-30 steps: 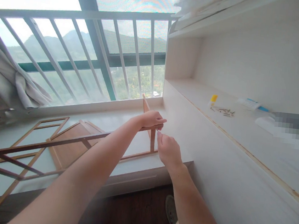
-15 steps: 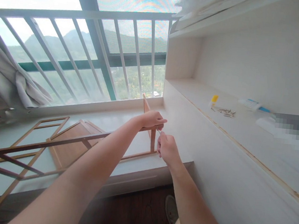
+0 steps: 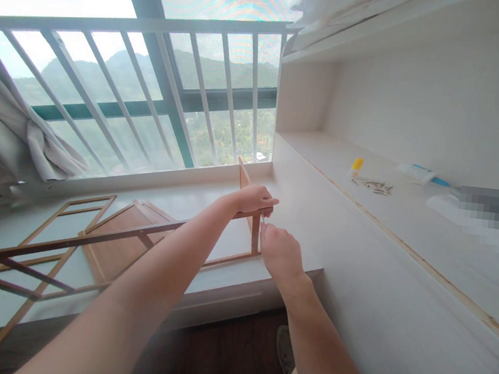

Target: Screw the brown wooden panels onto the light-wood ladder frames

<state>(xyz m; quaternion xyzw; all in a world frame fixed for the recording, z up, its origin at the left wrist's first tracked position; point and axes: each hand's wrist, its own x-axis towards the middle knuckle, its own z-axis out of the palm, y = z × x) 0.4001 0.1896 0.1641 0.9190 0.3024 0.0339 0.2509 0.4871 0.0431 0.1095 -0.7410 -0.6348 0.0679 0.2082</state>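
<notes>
Left hand [image 3: 254,199] grips the frame [image 3: 254,235] corner; right hand [image 3: 279,251], closed, pinches a barely visible small tool there, which could slip.

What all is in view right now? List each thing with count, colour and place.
wooden frame: one, brown, standing on the window ledge, held at its corner
flat frame pieces: several, light brown, lying on the ledge
screws: small pile, metallic, desk shelf
yellow-capped tube: one, beside the screws
white tube: one, blue end, further right
curtain: one, grey, far left
railing: white, at window
left hand: grip on frame corner
right hand: pinching a small tool at the corner
</notes>
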